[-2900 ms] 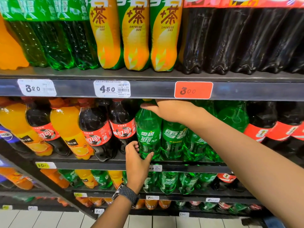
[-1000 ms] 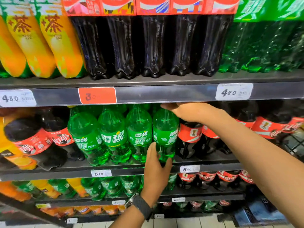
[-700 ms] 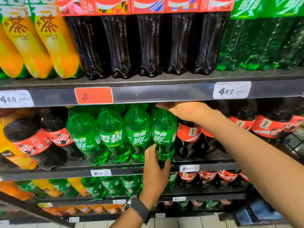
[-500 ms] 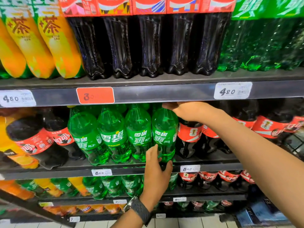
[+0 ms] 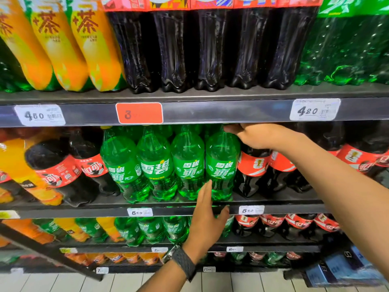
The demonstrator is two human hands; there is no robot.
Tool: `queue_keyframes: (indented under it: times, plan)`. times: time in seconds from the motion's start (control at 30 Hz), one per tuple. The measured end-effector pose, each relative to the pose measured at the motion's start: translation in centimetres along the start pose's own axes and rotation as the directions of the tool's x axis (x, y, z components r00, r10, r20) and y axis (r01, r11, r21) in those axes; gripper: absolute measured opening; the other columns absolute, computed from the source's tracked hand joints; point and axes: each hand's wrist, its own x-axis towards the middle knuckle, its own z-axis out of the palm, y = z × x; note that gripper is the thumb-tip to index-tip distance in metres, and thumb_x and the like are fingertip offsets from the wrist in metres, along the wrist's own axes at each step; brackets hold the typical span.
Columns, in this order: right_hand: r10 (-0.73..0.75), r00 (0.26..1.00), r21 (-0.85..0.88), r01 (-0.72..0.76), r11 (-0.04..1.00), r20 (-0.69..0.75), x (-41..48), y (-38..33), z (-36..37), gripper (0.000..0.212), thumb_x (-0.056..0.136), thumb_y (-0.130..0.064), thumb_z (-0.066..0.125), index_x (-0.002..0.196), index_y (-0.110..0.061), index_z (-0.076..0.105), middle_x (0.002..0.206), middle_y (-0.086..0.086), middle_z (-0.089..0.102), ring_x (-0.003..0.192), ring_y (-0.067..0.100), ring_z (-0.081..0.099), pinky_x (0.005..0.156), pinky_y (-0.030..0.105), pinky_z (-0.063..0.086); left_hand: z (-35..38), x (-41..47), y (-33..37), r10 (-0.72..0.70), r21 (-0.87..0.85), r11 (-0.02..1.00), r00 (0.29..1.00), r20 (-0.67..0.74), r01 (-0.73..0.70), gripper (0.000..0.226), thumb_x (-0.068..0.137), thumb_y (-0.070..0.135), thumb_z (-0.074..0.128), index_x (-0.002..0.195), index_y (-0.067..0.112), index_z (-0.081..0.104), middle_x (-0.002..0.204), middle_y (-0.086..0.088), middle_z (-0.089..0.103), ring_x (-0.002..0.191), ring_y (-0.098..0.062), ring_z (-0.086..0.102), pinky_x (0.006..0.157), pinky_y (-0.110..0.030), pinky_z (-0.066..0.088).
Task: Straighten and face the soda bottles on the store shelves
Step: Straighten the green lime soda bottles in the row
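Several green soda bottles stand in a row on the middle shelf (image 5: 181,211), labels facing out. My right hand (image 5: 255,137) reaches in from the right and grips the top of the rightmost green bottle (image 5: 222,163), its fingers wrapped over the neck just under the shelf above. The cap is hidden. My left hand (image 5: 207,216) comes up from below. Its straight fingers touch the lower left side of that same bottle, and the thumb spreads out in front of the shelf edge.
Cola bottles with red labels (image 5: 254,165) stand right of the green row, with more cola bottles (image 5: 88,167) and orange drinks to the left. Tall cola bottles (image 5: 174,49) and yellow tea bottles (image 5: 94,45) fill the upper shelf. Price tags (image 5: 139,113) line the shelf edges.
Both hands went from a green bottle at the left of the row to the rightmost one. In the last half second my left hand has slid down off its base and its fingers have straightened.
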Motion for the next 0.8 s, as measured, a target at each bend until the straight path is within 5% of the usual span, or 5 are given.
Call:
queue_keyframes:
  times: [0.13, 0.27, 0.4, 0.63, 0.8]
  plan:
    - [-0.023, 0.992, -0.016, 0.021, 1.000, -0.125, -0.1, -0.5, 0.3, 0.049, 0.099, -0.045, 0.035, 0.140, -0.018, 0.041, 0.147, 0.010, 0.040, 0.135, 0.028, 0.034, 0.110, 0.036, 0.025, -0.8, -0.9, -0.6, -0.006, 0.026, 1.000, 0.997, 0.073, 0.004, 0.082, 0.090, 0.028, 0.062, 0.153, 0.031, 0.010, 0.158, 0.016, 0.013, 0.145, -0.003, 0.015, 0.115, -0.034, 0.030]
    - [0.044, 0.996, -0.076, -0.050, 0.996, -0.074, 0.0, -0.7, 1.0, 0.078, 0.086, -0.067, 0.040, 0.138, -0.009, 0.039, 0.136, 0.019, 0.050, 0.123, 0.033, 0.048, 0.101, 0.036, 0.037, -0.8, -0.3, 0.0, 0.019, 0.057, 0.998, 0.987, 0.160, -0.028, 0.091, 0.089, 0.034, 0.061, 0.154, 0.029, -0.002, 0.160, 0.015, -0.007, 0.144, 0.003, -0.003, 0.117, -0.024, 0.018]
    - [0.004, 0.988, -0.056, -0.013, 0.998, -0.157, 0.0, -1.2, 1.7, 0.073, 0.087, -0.061, 0.046, 0.138, -0.009, 0.037, 0.135, 0.022, 0.050, 0.123, 0.036, 0.047, 0.100, 0.041, 0.039, -0.7, 0.0, 0.2, 0.005, 0.020, 1.000, 0.988, 0.156, -0.008, 0.092, 0.088, 0.035, 0.061, 0.154, 0.026, -0.001, 0.160, 0.014, -0.009, 0.143, 0.005, -0.002, 0.118, -0.023, 0.014]
    - [-0.011, 0.923, -0.174, -0.060, 0.983, -0.384, -2.2, 0.0, 1.6, 0.067, 0.088, -0.065, 0.028, 0.134, -0.019, 0.044, 0.136, 0.015, 0.051, 0.118, 0.036, 0.051, 0.090, 0.045, 0.047, -0.8, -0.7, -0.6, 0.015, 0.012, 1.000, 0.997, 0.081, -0.016, 0.063, 0.091, 0.030, 0.057, 0.147, 0.027, 0.029, 0.146, 0.008, 0.034, 0.135, -0.010, 0.034, 0.109, -0.037, 0.036]
    - [-0.025, 0.893, -0.197, -0.072, 0.978, -0.450, -4.3, 4.5, 0.7, 0.052, 0.095, -0.053, 0.031, 0.137, -0.024, 0.041, 0.143, 0.012, 0.045, 0.124, 0.037, 0.047, 0.092, 0.046, 0.044, 1.4, -0.7, 1.2, 0.074, 0.012, 0.997, 0.993, 0.093, -0.076, 0.060, 0.091, 0.025, 0.057, 0.147, 0.024, 0.033, 0.144, 0.008, 0.041, 0.129, -0.008, 0.042, 0.106, -0.035, 0.039]
